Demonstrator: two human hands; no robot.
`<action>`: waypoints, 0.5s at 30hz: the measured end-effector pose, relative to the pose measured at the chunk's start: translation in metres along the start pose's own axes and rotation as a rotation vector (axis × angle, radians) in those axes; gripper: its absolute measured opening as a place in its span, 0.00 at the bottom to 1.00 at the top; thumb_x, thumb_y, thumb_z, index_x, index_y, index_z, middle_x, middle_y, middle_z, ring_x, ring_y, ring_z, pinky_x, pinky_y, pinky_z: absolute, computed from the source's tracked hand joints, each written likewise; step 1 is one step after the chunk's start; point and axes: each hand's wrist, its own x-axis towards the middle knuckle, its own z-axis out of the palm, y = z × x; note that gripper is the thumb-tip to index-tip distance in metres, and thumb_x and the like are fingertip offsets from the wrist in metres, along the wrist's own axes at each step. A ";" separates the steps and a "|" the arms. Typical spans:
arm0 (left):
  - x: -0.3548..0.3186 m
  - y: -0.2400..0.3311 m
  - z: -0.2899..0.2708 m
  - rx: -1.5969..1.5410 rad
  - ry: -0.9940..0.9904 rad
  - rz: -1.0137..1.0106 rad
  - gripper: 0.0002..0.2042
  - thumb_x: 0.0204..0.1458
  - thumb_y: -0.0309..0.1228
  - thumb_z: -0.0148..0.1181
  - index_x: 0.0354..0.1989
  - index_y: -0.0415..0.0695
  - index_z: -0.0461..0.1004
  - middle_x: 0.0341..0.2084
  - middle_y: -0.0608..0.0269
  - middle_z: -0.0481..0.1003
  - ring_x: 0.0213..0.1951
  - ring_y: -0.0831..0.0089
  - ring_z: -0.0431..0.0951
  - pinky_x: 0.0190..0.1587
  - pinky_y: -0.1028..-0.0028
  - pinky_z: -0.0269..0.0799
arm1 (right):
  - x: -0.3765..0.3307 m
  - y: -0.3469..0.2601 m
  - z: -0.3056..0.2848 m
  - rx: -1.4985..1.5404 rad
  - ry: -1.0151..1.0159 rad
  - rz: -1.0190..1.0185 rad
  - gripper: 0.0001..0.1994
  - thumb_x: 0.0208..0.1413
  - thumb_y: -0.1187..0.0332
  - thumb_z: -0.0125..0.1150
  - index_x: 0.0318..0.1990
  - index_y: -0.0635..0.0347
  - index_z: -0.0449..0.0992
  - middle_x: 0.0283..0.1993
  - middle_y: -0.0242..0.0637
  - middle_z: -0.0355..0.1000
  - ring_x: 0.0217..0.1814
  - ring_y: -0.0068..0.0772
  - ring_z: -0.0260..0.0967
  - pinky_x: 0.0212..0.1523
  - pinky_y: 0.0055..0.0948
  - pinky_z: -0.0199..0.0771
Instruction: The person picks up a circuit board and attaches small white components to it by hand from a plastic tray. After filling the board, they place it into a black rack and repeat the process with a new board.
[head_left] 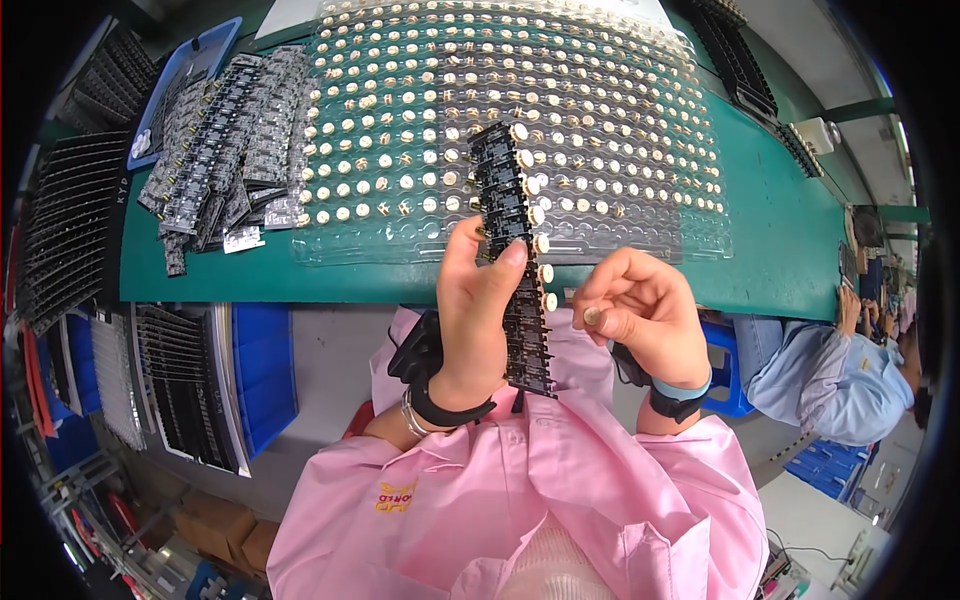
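My left hand [473, 310] grips a long black strip of circuit boards [505, 205] between thumb and fingers, holding it tilted above my lap and the table's near edge. Along the strip's right edge sit several small round cream-coloured parts [541, 243], spaced in a row; the strip's lower stretch shows none. Just right of the strip, my right hand [655, 315] pinches one more small round part [591, 316] between thumb and fingertips, apart from the strip. Behind both hands lie clear plastic trays [350, 247] with many such round parts in rows of pockets.
A pile of dark circuit board strips [235, 130] lies left of the trays, beside a blue bin [215, 45]. Black racks [75, 220] stand at the far left. Another person in a light blue jacket [835, 385] sits at the right along the green table [790, 235].
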 end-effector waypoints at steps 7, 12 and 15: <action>-0.004 0.005 0.006 0.029 0.003 0.037 0.15 0.50 0.28 0.50 0.44 0.39 0.54 0.25 0.65 0.69 0.21 0.85 0.68 0.21 0.85 0.64 | 0.004 0.011 0.002 0.122 -0.080 0.076 0.10 0.46 0.69 0.58 0.30 0.67 0.66 0.26 0.40 0.67 0.22 0.21 0.61 0.22 0.18 0.61; -0.004 0.005 0.006 0.101 0.003 0.077 0.15 0.51 0.28 0.49 0.44 0.39 0.54 0.26 0.64 0.69 0.23 0.85 0.68 0.23 0.85 0.64 | 0.006 0.013 0.005 0.118 -0.088 0.055 0.10 0.46 0.71 0.59 0.29 0.67 0.66 0.25 0.38 0.66 0.22 0.21 0.61 0.23 0.18 0.61; -0.003 0.004 0.004 0.103 0.003 0.087 0.15 0.51 0.27 0.49 0.44 0.39 0.54 0.27 0.65 0.69 0.23 0.85 0.68 0.24 0.85 0.64 | 0.006 0.015 0.001 0.131 -0.163 0.031 0.06 0.47 0.77 0.55 0.33 0.68 0.68 0.29 0.37 0.70 0.29 0.20 0.66 0.29 0.16 0.66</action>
